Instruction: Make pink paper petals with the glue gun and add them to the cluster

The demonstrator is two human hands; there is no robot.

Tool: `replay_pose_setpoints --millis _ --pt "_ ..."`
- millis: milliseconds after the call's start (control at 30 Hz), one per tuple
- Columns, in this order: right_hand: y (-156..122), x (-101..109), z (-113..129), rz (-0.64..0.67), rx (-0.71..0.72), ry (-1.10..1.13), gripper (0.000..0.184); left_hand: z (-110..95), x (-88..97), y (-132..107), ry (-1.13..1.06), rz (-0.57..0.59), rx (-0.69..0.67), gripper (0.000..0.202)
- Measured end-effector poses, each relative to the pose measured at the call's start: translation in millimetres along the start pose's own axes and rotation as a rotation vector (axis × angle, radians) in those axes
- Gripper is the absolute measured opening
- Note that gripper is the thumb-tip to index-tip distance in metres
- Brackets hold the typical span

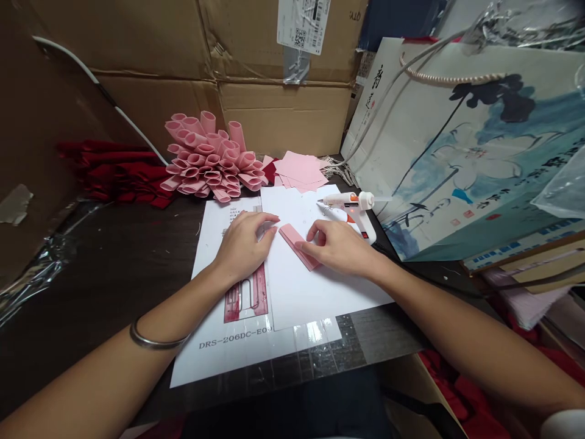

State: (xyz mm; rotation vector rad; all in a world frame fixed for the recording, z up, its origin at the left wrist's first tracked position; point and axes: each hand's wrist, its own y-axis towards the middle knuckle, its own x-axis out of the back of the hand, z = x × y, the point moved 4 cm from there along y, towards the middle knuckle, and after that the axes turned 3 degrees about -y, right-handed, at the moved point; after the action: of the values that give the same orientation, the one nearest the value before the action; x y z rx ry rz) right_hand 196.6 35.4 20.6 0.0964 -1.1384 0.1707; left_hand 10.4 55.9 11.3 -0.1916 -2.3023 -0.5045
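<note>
Pink paper strip (297, 247) under right hand (338, 247), left hand (242, 244) just beside

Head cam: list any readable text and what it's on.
"DRS-206DC-E09" on the white printed paper sheet
White QR-code label on the brown cardboard box: too small to read
Dark brush characters on the white lotus-painted paper gift bag: too blurred to read

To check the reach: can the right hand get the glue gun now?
Probably yes: the right hand lies just beside the hot glue gun, and nothing stands between them.
</note>
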Motion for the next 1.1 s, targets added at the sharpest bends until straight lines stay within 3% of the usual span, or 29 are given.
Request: replay_pose_setpoints --millis 167,300,467,633,733,867,1100 --pt "-1.0 -0.4 1.3 0.076 0.049 0.007 0.031 -0.7 -0.6 0.6 -0.008 0.008 -0.049 0.026" --pt "0.4 -0.9 1.9 0.116 0.12 0.349 0.027 -3.8 1.7 0.1 -0.151 0.008 0.024 0.03" --pt "-1.0 -4.4 5.0 0.216 0.137 0.756 0.029 -8.7 3.3 -5.0 -0.578 0.054 0.127 0.028" --pt "-2.5 -9.3 9.1 0.38 0.127 0.83 0.027 -2.7 9.3 -7.9 -0.757 -0.097 0.251 0.02" --pt "1.3 -5.5 6.8 0.332 0.133 0.786 0.029 2.8 10.5 -7.6 -0.838 -0.174 0.306 0.023" --pt "7.8 -2.8 -2.5 0.177 0.039 0.898 0.03 5.0 9.4 -7.0 -0.935 -0.204 0.332 0.026" --pt "8.6 -4.9 -5.4 0.057 -0.041 1.069 0.025 0.5 12.2 -9.3 -0.848 -0.194 0.314 0.028"
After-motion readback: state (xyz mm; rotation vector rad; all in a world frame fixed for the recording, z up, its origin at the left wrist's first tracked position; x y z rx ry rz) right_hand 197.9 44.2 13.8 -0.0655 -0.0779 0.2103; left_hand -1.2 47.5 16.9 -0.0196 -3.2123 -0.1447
